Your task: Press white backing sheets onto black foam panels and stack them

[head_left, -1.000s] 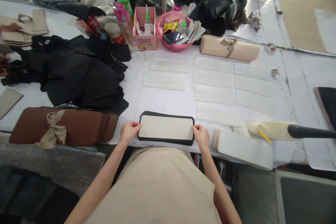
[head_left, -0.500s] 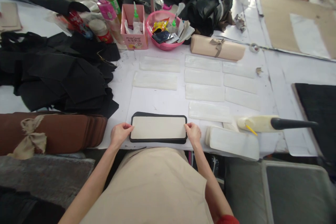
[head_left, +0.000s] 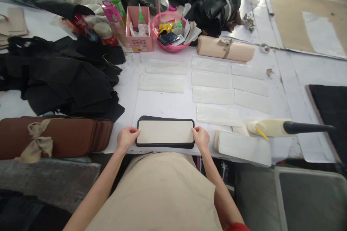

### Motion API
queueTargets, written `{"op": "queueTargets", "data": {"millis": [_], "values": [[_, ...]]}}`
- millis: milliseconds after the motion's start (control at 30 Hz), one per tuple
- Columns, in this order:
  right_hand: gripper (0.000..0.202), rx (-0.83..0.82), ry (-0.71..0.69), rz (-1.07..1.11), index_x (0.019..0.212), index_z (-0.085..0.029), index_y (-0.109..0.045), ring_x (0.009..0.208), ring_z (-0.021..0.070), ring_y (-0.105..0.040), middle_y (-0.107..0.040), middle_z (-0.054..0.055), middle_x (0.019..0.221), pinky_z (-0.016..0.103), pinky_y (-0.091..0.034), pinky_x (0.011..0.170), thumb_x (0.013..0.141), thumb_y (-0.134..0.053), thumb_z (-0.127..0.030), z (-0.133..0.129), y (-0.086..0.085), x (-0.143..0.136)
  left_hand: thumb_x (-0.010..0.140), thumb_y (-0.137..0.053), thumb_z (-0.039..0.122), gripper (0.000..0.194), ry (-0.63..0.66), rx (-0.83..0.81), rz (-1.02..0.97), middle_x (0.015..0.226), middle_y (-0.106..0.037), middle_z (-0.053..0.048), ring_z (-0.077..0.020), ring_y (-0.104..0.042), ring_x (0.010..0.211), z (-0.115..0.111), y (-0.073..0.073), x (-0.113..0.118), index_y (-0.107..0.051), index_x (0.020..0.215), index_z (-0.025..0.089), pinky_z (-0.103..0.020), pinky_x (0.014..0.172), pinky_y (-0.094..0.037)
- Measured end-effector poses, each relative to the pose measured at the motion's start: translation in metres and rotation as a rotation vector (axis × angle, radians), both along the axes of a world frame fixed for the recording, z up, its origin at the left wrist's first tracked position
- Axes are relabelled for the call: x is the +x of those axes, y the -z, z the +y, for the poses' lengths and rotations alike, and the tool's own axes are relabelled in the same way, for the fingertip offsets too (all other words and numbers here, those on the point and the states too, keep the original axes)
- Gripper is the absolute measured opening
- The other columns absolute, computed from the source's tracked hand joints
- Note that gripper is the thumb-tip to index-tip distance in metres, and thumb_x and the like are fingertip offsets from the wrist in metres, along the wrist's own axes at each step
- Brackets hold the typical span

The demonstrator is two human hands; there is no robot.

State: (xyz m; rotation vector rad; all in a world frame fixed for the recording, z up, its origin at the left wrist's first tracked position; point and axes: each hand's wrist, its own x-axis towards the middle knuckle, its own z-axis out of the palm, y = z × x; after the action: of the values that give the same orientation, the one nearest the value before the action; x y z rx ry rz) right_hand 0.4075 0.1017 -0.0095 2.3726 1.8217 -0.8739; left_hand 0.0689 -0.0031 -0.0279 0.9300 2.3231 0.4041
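Observation:
A cream rectangular panel point(head_left: 166, 132) with rounded corners lies on a slightly larger black piece, whose dark border point(head_left: 165, 145) shows all round it. More black pieces peek out beneath, a little askew. My left hand point(head_left: 128, 138) pinches the panel's left end between thumb and fingers. At the opposite end, my right hand point(head_left: 201, 137) pinches the right edge in the same way. To the right of it rests a stack of whitish panels point(head_left: 244, 147). Behind that lies a cream brush-like tool with a black handle point(head_left: 306, 127).
Thin translucent strips point(head_left: 214, 95) are laid in rows on the white table. Tied brown pieces point(head_left: 67, 137) and a heap of black pieces point(head_left: 65, 75) occupy the left. Along the back stand a pink box point(head_left: 141, 43), a pink basin point(head_left: 173, 47) and a tied beige roll point(head_left: 238, 50).
The whole scene shifts slightly rightward as the camera turns a little. Both hands keep their pinch at the ends of the cream panel.

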Motion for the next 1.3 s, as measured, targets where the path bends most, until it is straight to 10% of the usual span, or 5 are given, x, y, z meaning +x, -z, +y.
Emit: {"op": "queueTargets", "data": {"millis": [700, 833, 933, 1100, 1300], "values": [[0.020, 0.017, -0.023, -0.018, 0.090, -0.020, -0.062, 0.077, 0.0191, -0.063, -0.068, 0.003, 0.083, 0.027, -0.036, 0.064, 0.090, -0.054, -0.039, -0.001, 0.000, 0.008, 0.058, -0.069, 0.052, 0.038, -0.133, 0.172, -0.409, 0.055, -0.058, 0.002, -0.0143, -0.054, 0.048, -0.002, -0.002, -0.002, -0.057, 0.069, 0.018, -0.026, 0.045, -0.042], [0.026, 0.284, -0.051, -0.005, 0.099, -0.019, -0.062, 0.084, 0.0218, -0.062, -0.068, 0.007, 0.091, 0.030, -0.041, 0.072, 0.095, -0.047, -0.040, -0.012, -0.005, 0.004, 0.076, -0.059, 0.054, 0.037, -0.096, 0.265, -0.078, 0.072, -0.066, -0.005, -0.0205, -0.063, 0.065, -0.013, -0.008, 0.003, -0.060, 0.082, 0.017, -0.034, 0.062, -0.052], [0.030, 0.519, -0.306, 0.063, 0.114, -0.015, -0.060, 0.112, 0.0269, -0.055, -0.063, 0.015, 0.117, 0.038, -0.042, 0.092, 0.097, -0.045, -0.035, -0.024, -0.003, -0.024, 0.089, -0.050, 0.045, 0.038, 0.183, 0.415, 0.341, 0.113, -0.067, -0.016, -0.0286, -0.062, 0.108, -0.010, -0.011, 0.025, -0.062, 0.109, 0.015, -0.044, 0.091, -0.049], [0.036, 0.431, -0.809, 0.207, 0.126, -0.019, -0.055, 0.120, 0.0262, -0.052, -0.054, 0.011, 0.134, 0.047, -0.043, 0.100, 0.094, -0.056, -0.035, -0.036, 0.012, -0.081, 0.093, -0.044, 0.030, 0.054, 0.879, 0.440, 0.442, 0.152, -0.038, -0.016, -0.0272, -0.027, 0.144, 0.011, 0.004, 0.066, -0.039, 0.144, 0.012, -0.049, 0.118, -0.020], [0.050, 0.378, -0.822, 0.187, 0.138, -0.020, -0.048, 0.133, 0.0307, -0.042, -0.044, 0.013, 0.146, 0.055, -0.031, 0.110, 0.093, -0.055, -0.043, -0.028, 0.026, -0.065, 0.092, -0.046, 0.041, 0.067, 0.891, 0.367, 0.468, 0.158, -0.025, -0.016, -0.0291, -0.017, 0.147, 0.008, 0.021, 0.059, -0.029, 0.150, 0.012, -0.053, 0.120, -0.012]]}}
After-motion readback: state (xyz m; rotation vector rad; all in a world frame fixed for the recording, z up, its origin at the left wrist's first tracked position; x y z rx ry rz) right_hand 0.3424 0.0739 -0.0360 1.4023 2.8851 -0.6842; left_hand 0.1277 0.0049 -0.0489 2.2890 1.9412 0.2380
